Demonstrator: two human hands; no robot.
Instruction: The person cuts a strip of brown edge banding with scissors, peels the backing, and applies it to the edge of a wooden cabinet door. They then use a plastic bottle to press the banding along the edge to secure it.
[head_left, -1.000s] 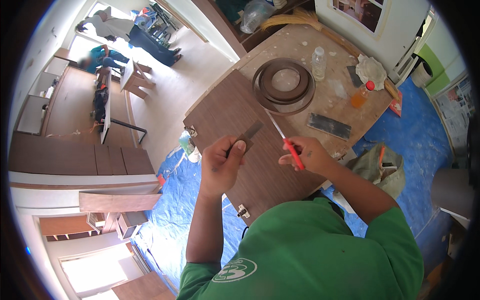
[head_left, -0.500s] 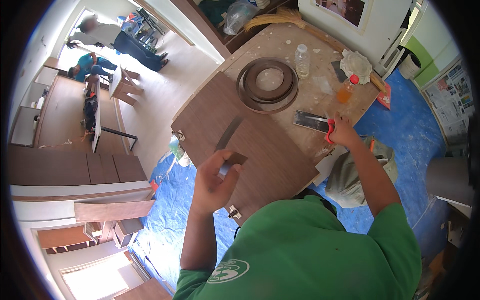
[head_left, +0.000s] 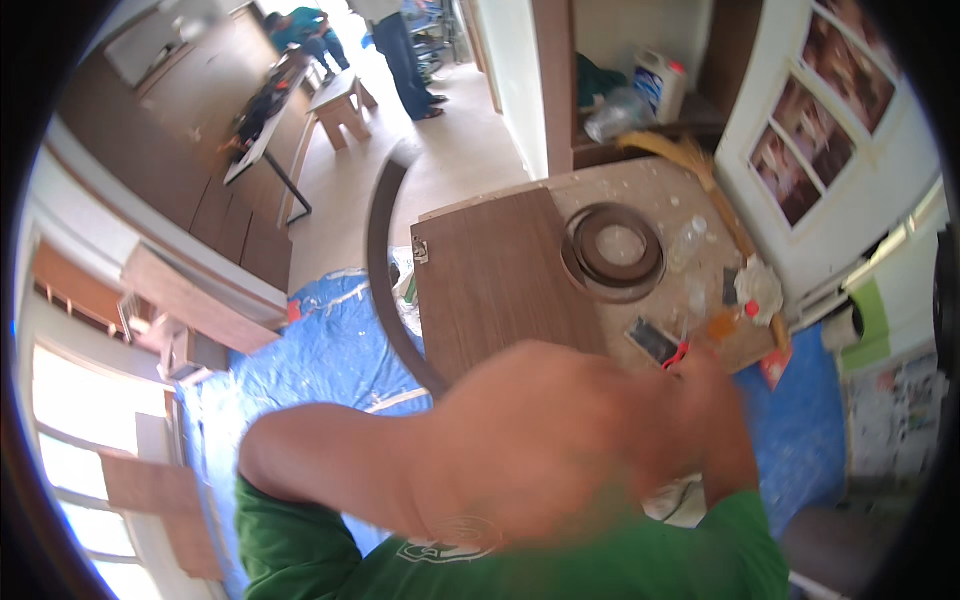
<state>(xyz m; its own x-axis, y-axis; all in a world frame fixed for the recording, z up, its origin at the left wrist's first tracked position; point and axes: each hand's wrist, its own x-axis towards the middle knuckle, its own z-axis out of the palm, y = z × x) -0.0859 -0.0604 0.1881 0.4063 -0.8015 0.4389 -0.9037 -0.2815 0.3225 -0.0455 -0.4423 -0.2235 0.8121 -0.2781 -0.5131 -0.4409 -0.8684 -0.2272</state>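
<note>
My left hand [head_left: 560, 430] is raised close to the camera and badly smeared by motion. From it a brown strip of edge banding [head_left: 380, 260] arcs up and to the left, past the side of the wood-grain board [head_left: 500, 280]. My closed right hand [head_left: 715, 385], partly covered by the left, is at the table's near right. At its fingers are the red handles of the scissors [head_left: 677, 354], beside a dark flat plate [head_left: 652, 340]. Coiled rolls of brown edge banding [head_left: 612, 252] lie beyond the board. The fingertips of both hands are indistinct.
A clear bottle [head_left: 688, 243], an orange drink bottle [head_left: 722, 325] and a crumpled white cloth [head_left: 760, 288] stand on the worktable. A straw broom [head_left: 690, 160] lies along its far edge. Blue sheeting [head_left: 330, 350] covers the floor. Two people are beyond, near a small wooden stool [head_left: 340, 108].
My left hand has come up toward the camera and to the right, drawing the strip off the board into an arc. The view has turned. My right hand stays by the scissors.
</note>
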